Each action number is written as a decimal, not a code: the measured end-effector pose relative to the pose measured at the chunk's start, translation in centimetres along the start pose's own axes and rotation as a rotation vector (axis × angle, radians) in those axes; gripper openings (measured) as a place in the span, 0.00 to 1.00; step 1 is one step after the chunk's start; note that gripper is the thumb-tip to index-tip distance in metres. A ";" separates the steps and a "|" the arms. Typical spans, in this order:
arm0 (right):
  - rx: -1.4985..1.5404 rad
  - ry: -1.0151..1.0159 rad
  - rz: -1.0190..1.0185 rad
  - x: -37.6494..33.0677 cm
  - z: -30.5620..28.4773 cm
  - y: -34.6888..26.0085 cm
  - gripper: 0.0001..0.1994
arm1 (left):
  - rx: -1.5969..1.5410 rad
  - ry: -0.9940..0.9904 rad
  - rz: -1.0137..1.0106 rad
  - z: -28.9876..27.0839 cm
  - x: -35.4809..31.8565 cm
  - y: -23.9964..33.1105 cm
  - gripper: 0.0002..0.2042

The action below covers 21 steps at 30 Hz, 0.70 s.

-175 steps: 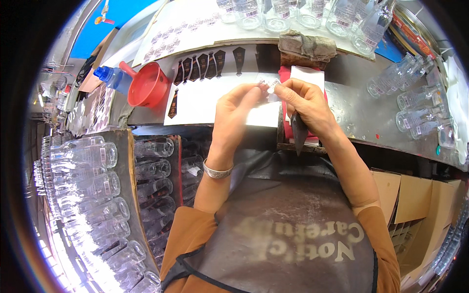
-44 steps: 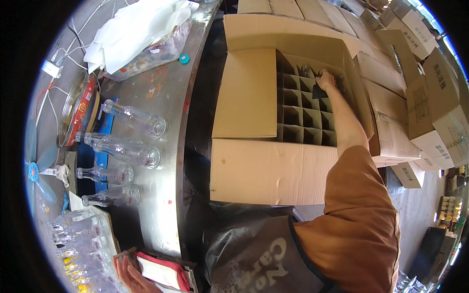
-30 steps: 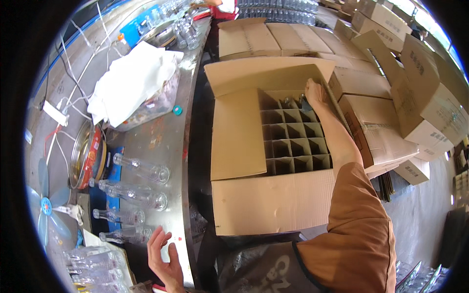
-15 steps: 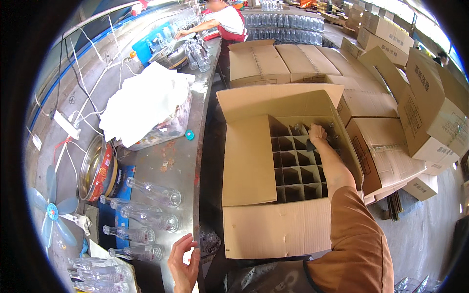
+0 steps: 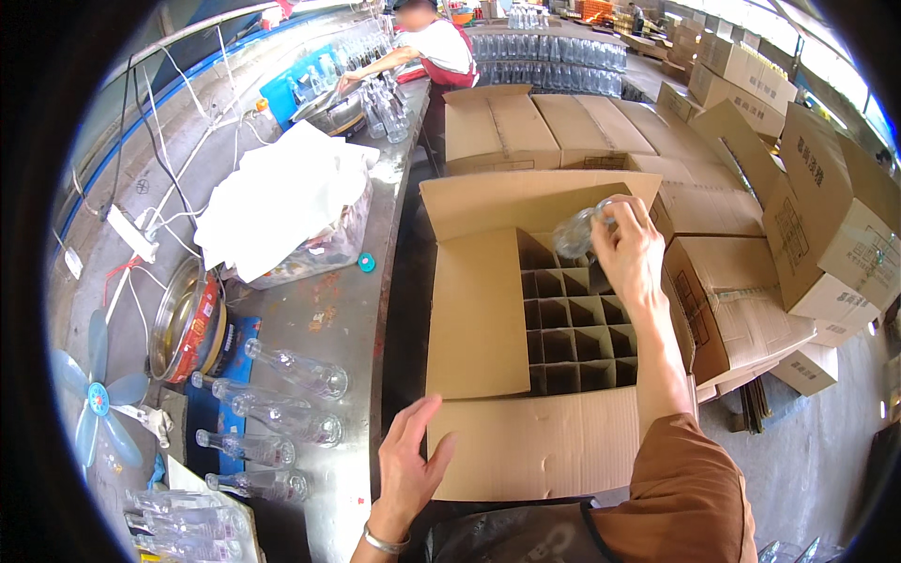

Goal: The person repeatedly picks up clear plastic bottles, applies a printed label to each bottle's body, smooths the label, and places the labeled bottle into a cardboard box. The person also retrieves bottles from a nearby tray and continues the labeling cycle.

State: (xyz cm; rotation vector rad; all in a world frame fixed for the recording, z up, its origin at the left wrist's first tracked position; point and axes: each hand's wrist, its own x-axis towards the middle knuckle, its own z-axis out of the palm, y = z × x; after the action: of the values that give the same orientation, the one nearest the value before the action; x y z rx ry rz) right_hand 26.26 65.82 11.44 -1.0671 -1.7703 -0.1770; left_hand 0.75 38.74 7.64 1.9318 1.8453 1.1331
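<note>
A grey metal bench (image 5: 282,300) runs along a wall on the left of this workroom, and brown cardboard boxes (image 5: 591,127) crowd the right. At the far end of the bench a co-worker (image 5: 446,47) reaches over more glass. On the near part are a group of clear glass bottles (image 5: 296,371), a blue fan (image 5: 98,400) at the wall, and a plastic tub (image 5: 324,249) largely covered by loose white sheets (image 5: 282,192).

Beside the bench stands an open box (image 5: 544,450) with cardboard dividers (image 5: 582,314). Its left flap hides part of the inside, and the right forearm and hand block the far right cells, so what they hold cannot be made out. The compartment floors are dark.

Above the far cells, the right hand (image 5: 631,246) has its fingers curled around a clear bottle (image 5: 572,235), which is tilted; the grip covers part of it. Something dark shows beneath the hand, too unclear to name.

The left hand (image 5: 410,464) holds nothing visible, fingers loosely spread and thumb well apart, near the box's front left corner. A silver bracelet (image 5: 387,542) circles that wrist.
</note>
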 end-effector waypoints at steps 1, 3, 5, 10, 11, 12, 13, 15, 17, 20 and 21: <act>0.074 0.016 -0.069 0.2 -1.6 -2.7 0.06 | 0.042 0.030 0.057 0.4 0.8 0.4 0.28; 0.322 -0.092 -0.179 0.1 -4.4 -6.9 0.07 | 0.205 0.094 0.141 0.9 2.9 1.9 0.36; 0.568 -0.187 -0.357 -0.4 -5.1 -9.0 0.08 | 0.195 0.103 0.141 1.6 3.5 2.5 0.42; 1.029 -0.478 0.028 -1.1 -1.0 -7.4 0.14 | -0.045 0.040 -0.189 1.9 0.9 1.6 0.45; 1.132 -0.440 0.331 -0.9 1.5 -5.9 0.15 | -0.070 0.050 -0.244 1.4 0.0 1.2 0.44; 0.774 -0.333 0.360 -0.9 5.1 -1.6 0.15 | -0.109 0.086 -0.241 0.9 -0.9 0.9 0.43; 0.412 -0.262 0.328 -2.0 9.7 4.4 0.17 | -0.138 0.068 -0.292 0.5 -1.8 0.7 0.43; -0.020 -0.403 0.430 -5.2 15.1 16.6 0.23 | -0.226 0.029 -0.372 -0.1 -3.0 0.0 0.43; -0.191 -0.587 0.534 -8.2 18.2 20.3 0.27 | -0.301 0.059 -0.480 -0.8 -4.4 0.2 0.43; -0.129 -0.696 0.596 -10.3 21.1 18.3 0.29 | -0.461 0.131 -0.638 -1.9 -6.2 1.0 0.44; -0.132 -0.723 0.570 -10.1 21.6 17.8 0.27 | -0.469 0.147 -0.658 -2.0 -6.7 1.0 0.44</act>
State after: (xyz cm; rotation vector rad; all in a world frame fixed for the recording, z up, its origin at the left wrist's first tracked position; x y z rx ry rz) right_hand 25.36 82.73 -13.10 -1.8426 -1.9888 0.5108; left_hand 0.86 31.69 7.23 0.9096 1.8501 1.3235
